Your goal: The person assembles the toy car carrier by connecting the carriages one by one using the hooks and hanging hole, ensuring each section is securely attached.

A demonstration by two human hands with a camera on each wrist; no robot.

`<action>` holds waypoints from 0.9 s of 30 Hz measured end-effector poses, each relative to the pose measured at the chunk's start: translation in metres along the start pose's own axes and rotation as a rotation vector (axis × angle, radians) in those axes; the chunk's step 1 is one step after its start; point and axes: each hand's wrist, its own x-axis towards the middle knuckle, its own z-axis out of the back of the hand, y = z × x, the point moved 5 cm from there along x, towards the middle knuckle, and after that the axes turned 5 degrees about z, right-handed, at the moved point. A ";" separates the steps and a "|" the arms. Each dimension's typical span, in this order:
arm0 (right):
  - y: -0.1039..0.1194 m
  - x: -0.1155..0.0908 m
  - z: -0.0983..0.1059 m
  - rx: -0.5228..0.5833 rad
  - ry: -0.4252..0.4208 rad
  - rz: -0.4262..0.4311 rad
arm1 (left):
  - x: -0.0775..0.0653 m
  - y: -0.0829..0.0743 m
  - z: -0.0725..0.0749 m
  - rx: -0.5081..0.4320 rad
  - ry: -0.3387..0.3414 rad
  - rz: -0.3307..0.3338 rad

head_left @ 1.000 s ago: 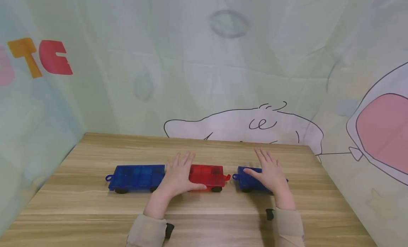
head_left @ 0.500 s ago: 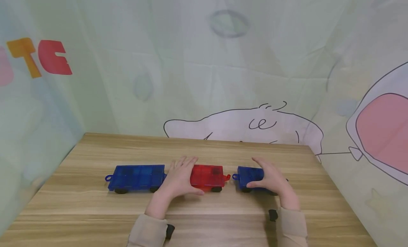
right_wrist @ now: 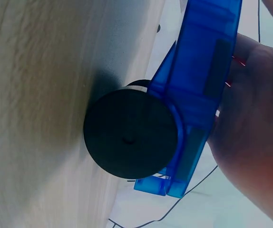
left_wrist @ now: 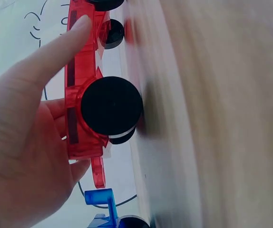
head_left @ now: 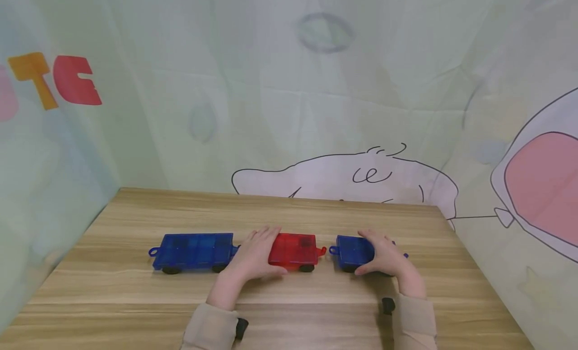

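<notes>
My left hand (head_left: 254,254) grips a red toy train car (head_left: 295,248) across its width, thumb along the near side, fingers over the far side. In the left wrist view the thumb lies on the red car's side above a black wheel (left_wrist: 112,105). My right hand (head_left: 389,257) holds a shorter-looking blue toy train car (head_left: 354,249) the same way, covering its right part. A black wheel (right_wrist: 131,134) on this car shows large in the right wrist view. A small gap separates the red car's hook (head_left: 321,251) from the blue car's ring (head_left: 334,250).
Another blue toy train car (head_left: 196,250) stands left of the red one, a ring (head_left: 154,251) on its outer end. Its hook (left_wrist: 101,195) points toward the red car's ring. All stand on a wooden table (head_left: 135,310) backed by a printed cloth (head_left: 271,114).
The right hand has lowered onto the right blue car, its fingers closing from spread to bent around it. The left hand has settled over the red car. The cars have barely moved.
</notes>
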 end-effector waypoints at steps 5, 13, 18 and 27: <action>-0.001 0.000 -0.001 0.024 0.027 0.001 | 0.000 0.001 0.000 0.010 -0.001 0.000; -0.001 0.000 -0.002 0.027 0.033 -0.022 | -0.001 0.000 0.002 0.002 -0.012 0.010; 0.001 -0.001 -0.002 0.023 0.034 -0.019 | -0.001 0.000 0.002 -0.002 -0.019 0.014; 0.002 -0.003 -0.002 0.029 0.043 -0.048 | 0.000 0.000 0.002 -0.011 -0.024 0.014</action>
